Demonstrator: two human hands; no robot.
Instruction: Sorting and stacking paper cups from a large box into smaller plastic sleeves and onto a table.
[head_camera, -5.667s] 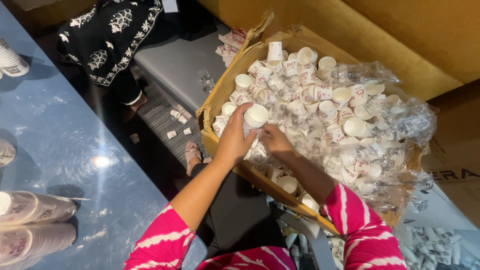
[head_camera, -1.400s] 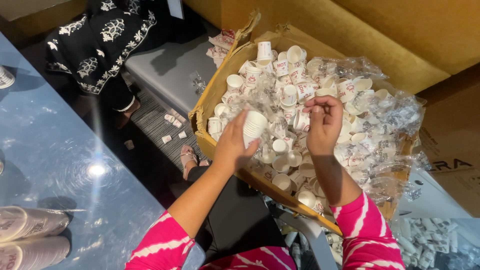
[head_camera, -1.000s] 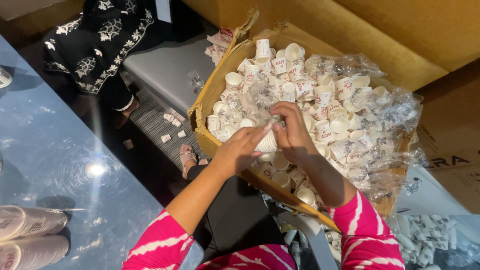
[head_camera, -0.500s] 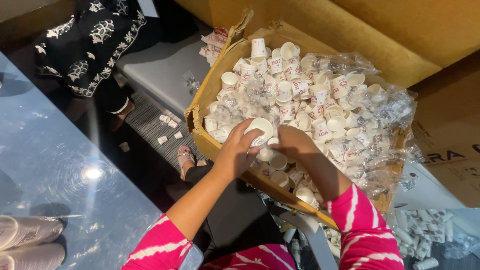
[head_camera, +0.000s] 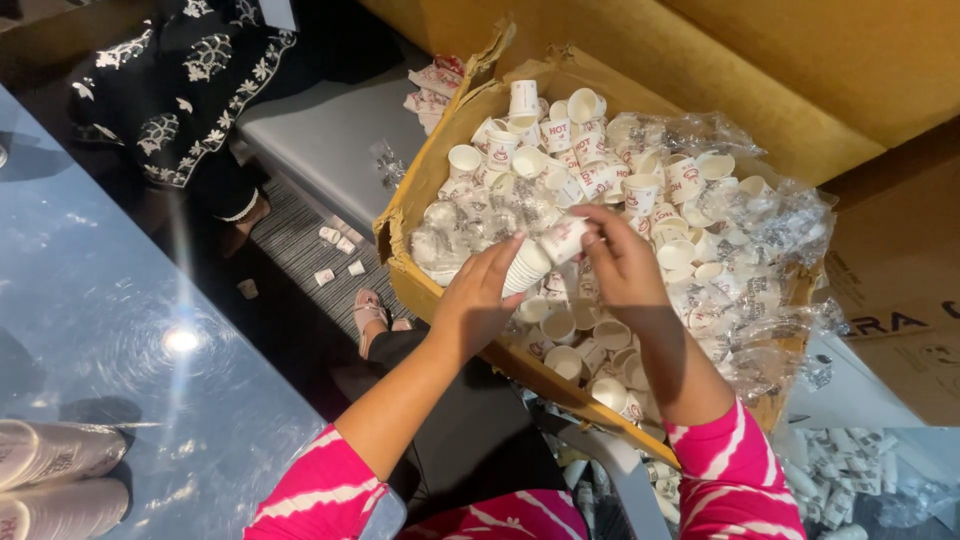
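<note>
A brown cardboard box (head_camera: 400, 232) lined with clear plastic holds several small white paper cups (head_camera: 560, 140) with red print. My left hand (head_camera: 480, 295) grips a short nested stack of cups (head_camera: 528, 266) over the box's near side. My right hand (head_camera: 620, 265) holds a single cup (head_camera: 565, 238) at the top end of that stack, touching it. Both of my sleeves are pink with white stripes.
A glossy blue table (head_camera: 120, 340) lies at the left, with sleeves of stacked cups (head_camera: 55, 450) at its lower left edge. A person in black patterned clothing (head_camera: 180, 90) sits at the upper left beside a grey seat (head_camera: 330, 140). More cups (head_camera: 850, 470) lie on the floor, lower right.
My right hand has come back up out of the box with a cup and brought it against the stack in my left hand. The left hand has tilted the stack sideways.
</note>
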